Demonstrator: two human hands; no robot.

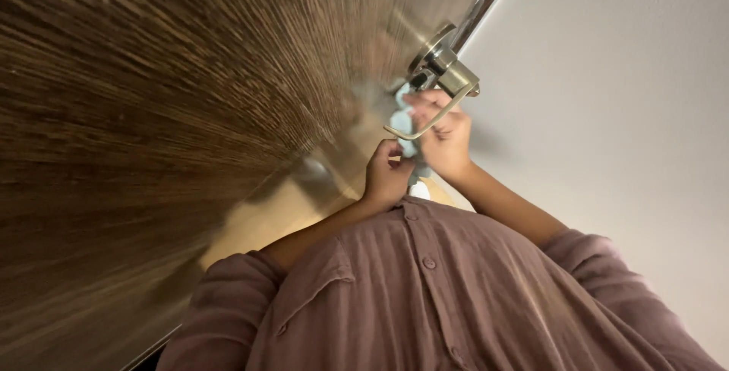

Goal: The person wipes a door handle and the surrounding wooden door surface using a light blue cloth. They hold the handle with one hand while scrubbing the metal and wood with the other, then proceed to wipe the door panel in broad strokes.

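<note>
Head view: the frame looks upside down, with the person's chest at the bottom edge and both hands raised toward a door.
Door (pixel 152 97): dark wood with a fine streaked grain, blurred toward the left edge.
Door handle (pixel 437 109): brushed pale metal, a thin bent lever on a round rose, beside a bright metal strip on the door's edge.
Cloth (pixel 401 122): soft, pale blue, bunched up just under the lever and touching it; most of it is hidden behind the fingers.
Right hand (pixel 444 139): its grip is closed around the cloth, pressing it against the handle, fingers curled over the lever.
Left hand (pixel 387 173): just beside the right hand, fingers curled in loosely; whether it pinches a corner of the cloth or holds nothing cannot be told.
Shirt (pixel 425 287): dusty mauve, woven and creased, with small matching buttons; sleeves pushed up, cut off by the bottom edge.
Wall (pixel 623 113): plain, smooth, off-white.
Hard to make out: a small pale shape between the wrists.
</note>
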